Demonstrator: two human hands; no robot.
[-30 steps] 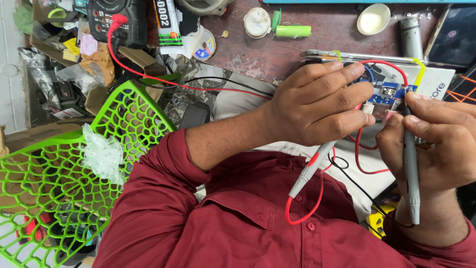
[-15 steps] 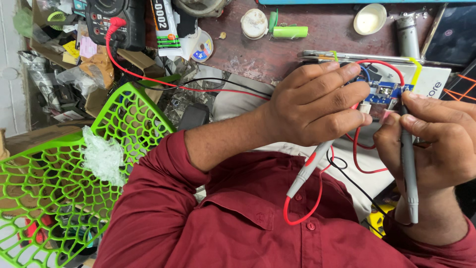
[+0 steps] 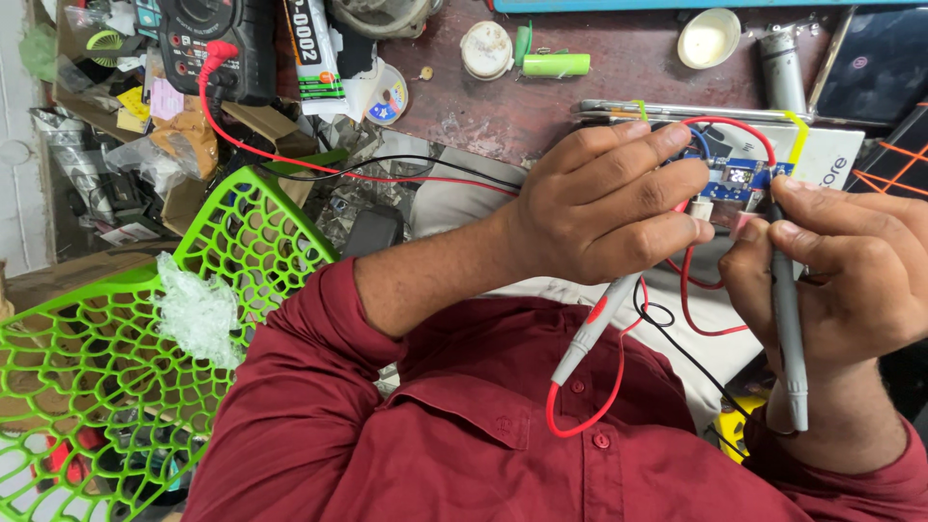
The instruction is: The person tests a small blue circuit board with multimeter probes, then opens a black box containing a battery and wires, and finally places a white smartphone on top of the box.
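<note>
While our left hand (image 3: 599,208) grips the red probe (image 3: 590,333), our right hand (image 3: 831,280) pinches the black probe (image 3: 788,319) on the blue board (image 3: 739,179).

Matt cloth shirt (image 3: 464,454), glossy green plastic basket (image 3: 106,387)

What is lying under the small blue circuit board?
Under the blue circuit board a white box shows on the bench. The left hand and right hand cover what lies below its near edge.

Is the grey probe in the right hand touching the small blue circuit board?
Cannot tell. In the head view the grey probe runs up through the right hand toward the blue circuit board, but fingers and wires hide its tip.
</note>
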